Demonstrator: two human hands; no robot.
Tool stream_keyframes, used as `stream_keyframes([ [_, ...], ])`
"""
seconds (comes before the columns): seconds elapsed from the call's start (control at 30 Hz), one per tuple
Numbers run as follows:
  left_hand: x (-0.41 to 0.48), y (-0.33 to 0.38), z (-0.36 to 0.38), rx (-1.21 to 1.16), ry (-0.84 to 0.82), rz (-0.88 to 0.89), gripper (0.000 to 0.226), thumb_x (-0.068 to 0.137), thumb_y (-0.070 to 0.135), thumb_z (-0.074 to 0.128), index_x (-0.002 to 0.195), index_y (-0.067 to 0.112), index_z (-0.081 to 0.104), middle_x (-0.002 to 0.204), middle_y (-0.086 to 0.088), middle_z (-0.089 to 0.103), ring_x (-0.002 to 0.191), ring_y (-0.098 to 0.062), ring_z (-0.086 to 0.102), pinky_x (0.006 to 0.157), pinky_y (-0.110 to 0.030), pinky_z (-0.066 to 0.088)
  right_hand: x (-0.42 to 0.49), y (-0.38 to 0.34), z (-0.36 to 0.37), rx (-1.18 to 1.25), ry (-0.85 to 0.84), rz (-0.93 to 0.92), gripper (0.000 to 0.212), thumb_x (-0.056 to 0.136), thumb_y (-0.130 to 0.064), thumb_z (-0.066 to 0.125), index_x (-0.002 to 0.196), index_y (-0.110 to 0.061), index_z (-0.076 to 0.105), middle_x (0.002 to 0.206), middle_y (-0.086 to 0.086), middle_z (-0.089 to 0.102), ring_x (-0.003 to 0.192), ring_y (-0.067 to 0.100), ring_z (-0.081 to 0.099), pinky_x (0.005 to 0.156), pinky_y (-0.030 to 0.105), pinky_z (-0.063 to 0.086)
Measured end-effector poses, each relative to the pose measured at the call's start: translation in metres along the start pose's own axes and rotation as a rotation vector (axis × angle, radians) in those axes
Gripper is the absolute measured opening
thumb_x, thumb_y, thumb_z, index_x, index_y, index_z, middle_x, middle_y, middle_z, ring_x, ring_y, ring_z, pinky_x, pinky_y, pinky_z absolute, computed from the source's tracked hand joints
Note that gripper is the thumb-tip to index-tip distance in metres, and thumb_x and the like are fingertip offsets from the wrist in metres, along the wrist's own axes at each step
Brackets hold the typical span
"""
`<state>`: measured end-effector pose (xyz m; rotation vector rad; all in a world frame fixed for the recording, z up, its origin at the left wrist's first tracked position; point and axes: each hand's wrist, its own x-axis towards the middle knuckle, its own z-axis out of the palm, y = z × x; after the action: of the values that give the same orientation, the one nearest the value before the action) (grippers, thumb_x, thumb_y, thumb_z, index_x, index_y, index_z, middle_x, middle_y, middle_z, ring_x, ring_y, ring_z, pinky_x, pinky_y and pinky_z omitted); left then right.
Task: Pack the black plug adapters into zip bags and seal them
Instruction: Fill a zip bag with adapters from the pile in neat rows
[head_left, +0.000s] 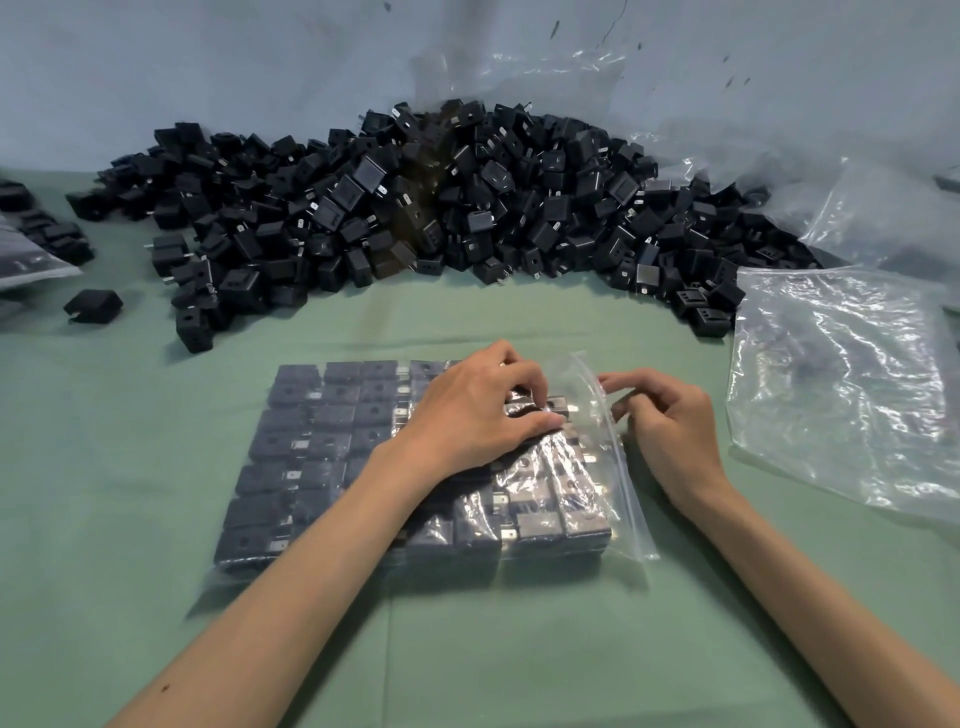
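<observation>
- Zip bag (621, 499) lies flat at the front centre of the worktop (519, 649), with its mouth toward the right edge. It is filled with packed adapters (317, 415) in tidy rows.
- Left hand (467, 410) rests on the bag. Its fingers (527, 389) and thumb are curled about an end adapter (556, 405) at the mouth.
- Right hand (670, 421) is just beside the mouth; thumb and forefinger pinch the raised zip edge, and the other fingers are loosely bent.
- Loose adapter pile (415, 208) runs along the far edge.
- Empty bags (841, 374) lie at the right edge.
- A stray adapter (93, 306) sits near the left edge.
</observation>
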<state>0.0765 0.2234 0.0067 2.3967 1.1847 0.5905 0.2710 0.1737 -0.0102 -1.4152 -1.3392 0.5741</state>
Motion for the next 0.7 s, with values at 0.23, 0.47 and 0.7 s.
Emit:
stream_keyframes([
  [0.23, -0.001, 0.001, -0.001, -0.024, 0.002, -0.007, 0.02, 0.079, 0.058, 0.064, 0.085, 0.044, 0.052, 0.099, 0.014, 0.051, 0.089, -0.008, 0.055, 0.074, -0.026, 0.036, 0.083, 0.016, -0.012, -0.656, 0.159, 0.081, 0.041, 0.083, -0.012, 0.054, 0.124, -0.011, 0.055, 0.142, 0.015, 0.038, 0.131, 0.03, 0.031, 0.107, 0.039, 0.027],
  [0.47, -0.001, 0.0, 0.0, -0.023, 0.006, -0.005, 0.023, 0.08, 0.058, 0.064, 0.09, 0.04, 0.056, 0.101, 0.014, 0.051, 0.09, -0.008, 0.054, 0.076, -0.026, 0.036, 0.105, 0.042, -0.02, -0.931, 0.054, 0.293, 0.044, 0.085, -0.024, 0.049, 0.124, -0.004, 0.053, 0.147, 0.017, 0.029, 0.135, 0.035, 0.018, 0.108, 0.047, 0.024],
  [0.7, -0.001, 0.001, 0.0, -0.026, 0.005, -0.004, 0.023, 0.079, 0.058, 0.064, 0.09, 0.04, 0.055, 0.101, 0.015, 0.052, 0.089, -0.007, 0.053, 0.075, -0.025, 0.035, 0.099, 0.043, -0.015, -0.974, 0.161, 0.267, 0.043, 0.085, -0.024, 0.048, 0.123, -0.002, 0.046, 0.14, 0.023, 0.025, 0.127, 0.038, 0.023, 0.104, 0.045, 0.028],
])
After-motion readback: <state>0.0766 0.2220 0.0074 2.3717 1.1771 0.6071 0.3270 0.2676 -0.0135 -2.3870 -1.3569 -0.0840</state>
